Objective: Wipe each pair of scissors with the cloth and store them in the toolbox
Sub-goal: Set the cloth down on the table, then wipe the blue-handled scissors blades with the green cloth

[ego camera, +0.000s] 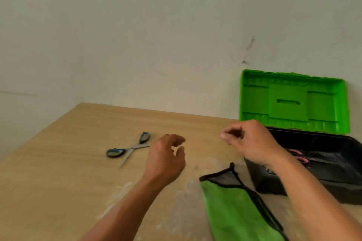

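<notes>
Left of the toolbox (337,188), left hand (166,156) and right hand (248,143) hang loosely curled, empty; next, likely grasp the blue-handled scissors (131,147) for wiping.

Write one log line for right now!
left hand empty, near blue scissors | right hand empty | cloth untouched | toolbox open, pink scissors inside

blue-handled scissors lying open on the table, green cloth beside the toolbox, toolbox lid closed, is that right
Not quite. The toolbox lid is open, standing up behind the black toolbox, as the head view shows. The rest holds: the blue-handled scissors lie open on the table, and the green cloth lies beside the toolbox.
</notes>
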Demonstrator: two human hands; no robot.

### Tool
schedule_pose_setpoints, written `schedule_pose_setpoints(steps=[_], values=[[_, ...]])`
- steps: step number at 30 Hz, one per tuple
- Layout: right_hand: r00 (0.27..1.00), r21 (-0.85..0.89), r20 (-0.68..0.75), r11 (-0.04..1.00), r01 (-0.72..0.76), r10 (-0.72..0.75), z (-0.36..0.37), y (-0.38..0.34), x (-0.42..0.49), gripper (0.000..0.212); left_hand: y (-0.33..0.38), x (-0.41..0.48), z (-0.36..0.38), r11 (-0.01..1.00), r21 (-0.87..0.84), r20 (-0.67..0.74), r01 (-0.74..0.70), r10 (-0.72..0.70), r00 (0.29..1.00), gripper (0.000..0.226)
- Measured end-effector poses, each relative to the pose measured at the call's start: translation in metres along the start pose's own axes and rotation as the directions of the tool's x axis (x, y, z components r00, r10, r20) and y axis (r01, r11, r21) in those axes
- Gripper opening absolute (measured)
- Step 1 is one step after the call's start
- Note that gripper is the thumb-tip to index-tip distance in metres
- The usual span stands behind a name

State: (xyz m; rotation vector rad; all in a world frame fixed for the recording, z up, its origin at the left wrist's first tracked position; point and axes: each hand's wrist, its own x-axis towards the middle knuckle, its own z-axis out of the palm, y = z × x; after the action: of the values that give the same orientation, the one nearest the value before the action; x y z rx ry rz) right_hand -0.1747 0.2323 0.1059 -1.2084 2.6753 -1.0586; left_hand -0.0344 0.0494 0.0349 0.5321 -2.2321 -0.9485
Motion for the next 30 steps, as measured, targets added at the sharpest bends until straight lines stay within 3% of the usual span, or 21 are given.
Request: schedule_pose_setpoints(steps=[5,9,12,16,21,26,30], values=[[0.993,0.005,0.114,1.000,-0.001,0.000,0.091,-0.041,0.028,0.008,-0.065,0.023,-0.071,0.963,0.140,-0.213,0.231,-0.199,0.957,0.025],[0.977,0.086,0.126,0.979,-0.184,0.173,0.144,-0.071,0.060,0.011,-0.106,0.028,-0.100,0.905,0.199,-0.214,0.375,-0.333,0.918,0.032],[0.958,0.045,0.114,0.962,-0.270,0.264,0.174,-0.091,0.088,0.022,-0.123,0.029,-0.101,0.892,0.163,-0.176,0.422,-0.394,0.902,0.033],[0.928,-0.175,0.127,0.928,-0.328,0.351,0.208,-0.109,0.119,0.049,-0.132,0.033,-0.097,0.883,0.157,-0.110,0.443,-0.430,0.896,0.036],[0.927,-0.412,0.108,0.865,-0.288,0.360,0.232,-0.124,0.129,0.055,-0.133,0.037,-0.092,0.881,0.196,-0.041,0.431,-0.431,0.901,0.030],[0.915,-0.376,0.104,0.867,-0.328,0.391,0.238,-0.126,0.136,0.034,-0.129,0.040,-0.093,0.882,0.213,0.017,0.419,-0.433,0.901,0.028],[0.928,-0.301,0.089,0.898,-0.321,0.361,0.225,-0.124,0.125,0.034,-0.120,0.038,-0.093,0.893,0.223,0.108,0.391,-0.422,0.900,0.026]])
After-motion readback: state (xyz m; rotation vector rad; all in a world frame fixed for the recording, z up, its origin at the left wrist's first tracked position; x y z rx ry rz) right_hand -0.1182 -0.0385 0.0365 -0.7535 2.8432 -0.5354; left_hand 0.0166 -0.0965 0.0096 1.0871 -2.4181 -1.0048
